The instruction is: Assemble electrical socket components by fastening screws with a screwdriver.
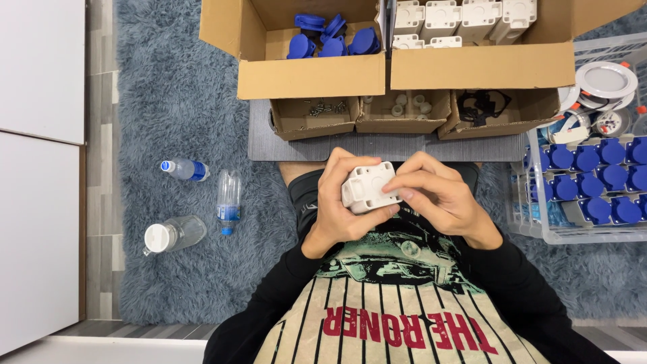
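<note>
White plastic housing [367,187] between both hands' fingertips [397,195].

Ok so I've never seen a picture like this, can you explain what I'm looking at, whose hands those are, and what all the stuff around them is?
There is no machine here. A person wears a camera on the head, so the single picture looks straight down at their own lap and hands. The left hand and right hand together hold a white plastic housing in front of the chest. Beyond the hands lies a grey board with three small cardboard trays: one with screws, one with small white pieces, one with black rings. Behind them, one big cardboard box holds blue caps, another more white housings. On the person's right a clear crate holds blue-capped units. On the left, three water bottles lie on the grey rug.
</note>
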